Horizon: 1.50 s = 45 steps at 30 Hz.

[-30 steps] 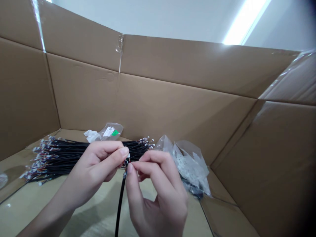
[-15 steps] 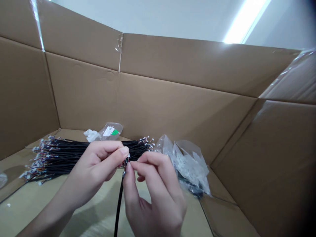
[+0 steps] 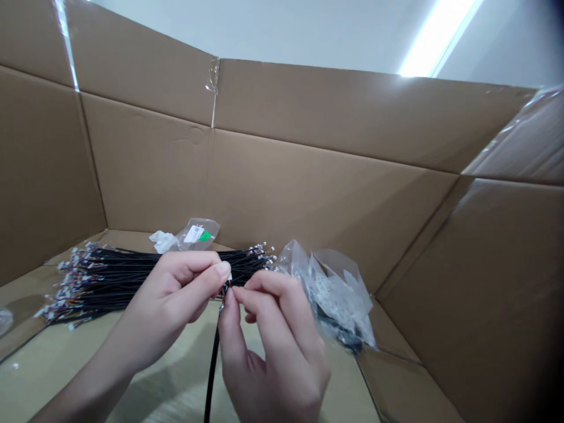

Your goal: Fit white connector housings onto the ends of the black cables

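Observation:
Between my hands, the upper end of a black cable [image 3: 212, 364] splits into thin coloured wires. My left hand [image 3: 176, 299] pinches a small white connector [image 3: 230, 277] between thumb and forefinger; most of it is hidden by the fingertips. Just below, my right hand [image 3: 277, 341] has its thumb and forefinger closed on a thin wire by the connector. From there the black cable hangs down toward the bottom edge of the view. Behind my left hand lies a bundle of black cables [image 3: 118, 276] with white connectors at both ends.
Tall cardboard walls [image 3: 308, 141] surround the work surface [image 3: 176, 388]. To the right of the cable bundle sits a clear plastic bag [image 3: 339, 299] of small white parts. Another plastic bag with a label [image 3: 194, 235] rests behind the bundle.
My right hand has shifted very slightly at the wires. My left hand keeps its pinch in the same place.

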Each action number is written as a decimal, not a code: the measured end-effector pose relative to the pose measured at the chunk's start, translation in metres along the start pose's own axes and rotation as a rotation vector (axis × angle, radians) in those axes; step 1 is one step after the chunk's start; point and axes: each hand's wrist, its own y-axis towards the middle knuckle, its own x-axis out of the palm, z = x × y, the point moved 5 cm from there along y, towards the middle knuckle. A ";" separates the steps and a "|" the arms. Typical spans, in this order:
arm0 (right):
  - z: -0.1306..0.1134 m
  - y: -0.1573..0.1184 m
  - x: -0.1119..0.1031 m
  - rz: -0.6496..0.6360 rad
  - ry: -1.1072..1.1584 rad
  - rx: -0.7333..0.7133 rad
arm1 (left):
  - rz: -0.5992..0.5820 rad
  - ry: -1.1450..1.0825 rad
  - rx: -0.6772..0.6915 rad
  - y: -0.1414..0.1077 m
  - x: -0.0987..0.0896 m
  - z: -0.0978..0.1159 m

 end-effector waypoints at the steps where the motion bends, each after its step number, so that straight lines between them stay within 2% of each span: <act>1: 0.000 0.000 0.000 0.007 -0.003 -0.002 | -0.001 0.005 0.003 0.000 0.000 0.000; 6: -0.002 -0.001 0.000 0.034 -0.017 -0.044 | 0.014 0.065 0.031 0.000 0.001 0.005; 14: 0.002 0.001 0.002 -0.049 -0.038 -0.010 | 0.013 0.202 0.116 0.004 0.002 0.018; 28: 0.005 0.003 0.004 -0.055 0.027 0.022 | -0.010 0.178 0.111 0.005 0.001 0.015; 31: 0.011 0.007 0.003 -0.081 0.155 0.129 | -0.008 0.109 0.088 0.006 -0.001 0.011; 37: 0.029 0.014 0.008 -0.216 0.466 0.469 | -0.062 -0.115 -0.015 0.007 0.000 0.000; 45: 0.043 0.005 0.022 -0.333 0.865 0.655 | -0.112 -0.255 -0.079 0.010 0.000 -0.002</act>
